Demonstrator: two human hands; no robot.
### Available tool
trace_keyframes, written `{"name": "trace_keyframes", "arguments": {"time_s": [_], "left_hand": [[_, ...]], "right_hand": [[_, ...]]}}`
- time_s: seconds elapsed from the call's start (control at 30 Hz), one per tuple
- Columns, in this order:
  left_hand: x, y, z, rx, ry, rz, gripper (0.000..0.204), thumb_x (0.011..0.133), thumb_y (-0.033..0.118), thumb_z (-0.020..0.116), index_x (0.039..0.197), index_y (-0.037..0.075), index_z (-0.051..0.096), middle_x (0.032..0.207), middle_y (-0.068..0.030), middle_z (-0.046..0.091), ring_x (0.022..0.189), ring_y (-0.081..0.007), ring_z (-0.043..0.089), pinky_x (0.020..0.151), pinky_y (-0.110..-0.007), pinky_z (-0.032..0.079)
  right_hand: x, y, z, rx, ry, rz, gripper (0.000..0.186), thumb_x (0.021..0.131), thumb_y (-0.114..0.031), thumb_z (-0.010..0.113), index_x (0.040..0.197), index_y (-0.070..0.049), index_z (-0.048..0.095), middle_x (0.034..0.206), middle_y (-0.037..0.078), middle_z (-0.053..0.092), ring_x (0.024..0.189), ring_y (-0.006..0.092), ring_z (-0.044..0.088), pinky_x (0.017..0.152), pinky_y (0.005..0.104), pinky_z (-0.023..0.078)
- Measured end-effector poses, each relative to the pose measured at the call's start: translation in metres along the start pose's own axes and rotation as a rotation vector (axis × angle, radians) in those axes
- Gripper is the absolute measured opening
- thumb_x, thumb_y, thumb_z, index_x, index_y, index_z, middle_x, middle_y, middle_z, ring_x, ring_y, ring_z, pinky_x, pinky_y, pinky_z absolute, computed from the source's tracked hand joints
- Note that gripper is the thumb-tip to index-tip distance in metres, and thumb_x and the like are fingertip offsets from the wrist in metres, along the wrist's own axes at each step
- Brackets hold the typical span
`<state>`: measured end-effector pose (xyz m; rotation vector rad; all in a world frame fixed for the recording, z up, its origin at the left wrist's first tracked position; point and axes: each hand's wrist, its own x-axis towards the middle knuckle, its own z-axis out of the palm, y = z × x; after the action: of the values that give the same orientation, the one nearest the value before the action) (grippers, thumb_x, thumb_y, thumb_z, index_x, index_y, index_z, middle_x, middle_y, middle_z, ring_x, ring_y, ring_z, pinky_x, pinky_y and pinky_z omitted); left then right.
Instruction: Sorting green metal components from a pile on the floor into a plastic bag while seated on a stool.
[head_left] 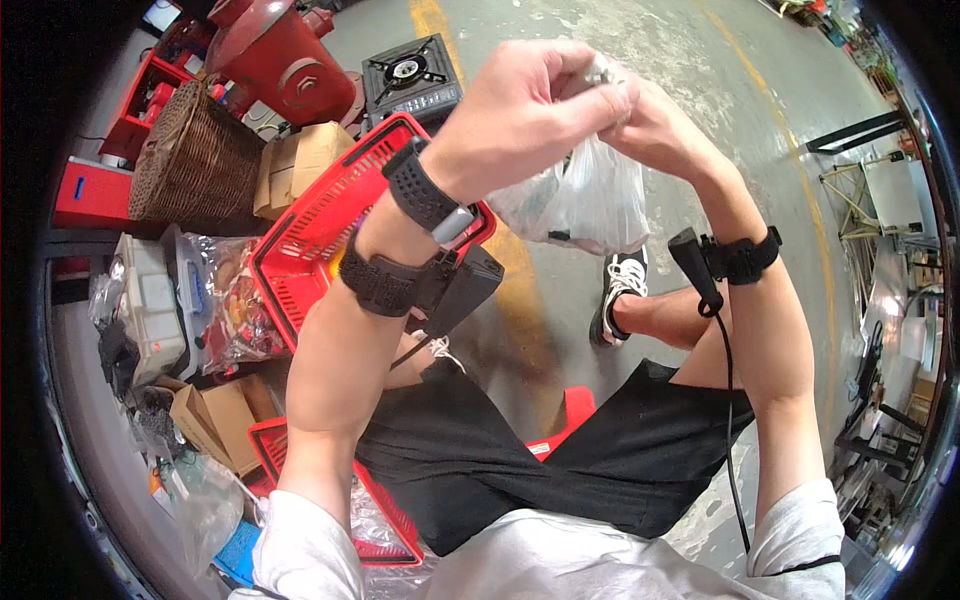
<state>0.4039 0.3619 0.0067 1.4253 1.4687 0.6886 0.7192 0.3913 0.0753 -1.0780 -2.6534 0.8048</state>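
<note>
Along the left edge, a pale plastic tub and a bag of colourful packets crowd close together, with a red box and a dark wicker basket above them and an opened cardboard box below. Next come a closed brown carton, a bulky red metal piece and a black portable stove, so this side offers only narrow gaps. The slotted wall of a red shopping basket runs diagonally beneath the left forearm; a second red basket shows its rim beside the seated person's thigh. At upper centre the left hand and right hand are together, both closed on the gathered top of a translucent plastic bag; the right fingertips are partly hidden. The bag hangs below the hands, ahead of the knees, its left side close to the shopping basket's corner in this view; whether they touch cannot be told. Its contents are too blurred to name. Below the bag, a black-and-white shoe stands on the concrete floor. The widest room for moving lies forward and to the right, where that floor stretches past the right forearm and across a worn yellow line to a black metal frame and packed equipment along the right edge.
</note>
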Motion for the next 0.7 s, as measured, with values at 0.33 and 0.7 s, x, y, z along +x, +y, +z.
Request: {"name": "trace_keyframes", "arguments": {"time_s": [0.33, 0.7], "left_hand": [[0.015, 0.045, 0.146, -0.005, -0.112, -0.009, 0.048, 0.086, 0.043, 0.07, 0.091, -0.005, 0.071, 0.077, -0.0191, 0.07, 0.074, -0.0246, 0.068, 0.07, -0.043, 0.053], [0.047, 0.007, 0.197, 0.321, -0.279, -0.062, 0.053, 0.084, 0.044, 0.072, 0.092, -0.008, 0.067, 0.086, -0.0213, 0.072, 0.082, -0.0283, 0.07, 0.074, -0.044, 0.054]], "right_hand": [[-0.039, 0.066, -0.028, 0.056, 0.003, 0.05, 0.046, 0.093, -0.034, 0.072, 0.131, -0.009, 0.064, 0.105, 0.021, 0.076, 0.101, 0.0406, 0.072, 0.087, 0.0485, 0.057], [-0.105, 0.091, -0.08, 0.293, 0.294, 0.074, 0.033, 0.093, -0.021, 0.068, 0.123, -0.008, 0.067, 0.102, 0.018, 0.075, 0.097, 0.0321, 0.073, 0.085, 0.0421, 0.058]]}}
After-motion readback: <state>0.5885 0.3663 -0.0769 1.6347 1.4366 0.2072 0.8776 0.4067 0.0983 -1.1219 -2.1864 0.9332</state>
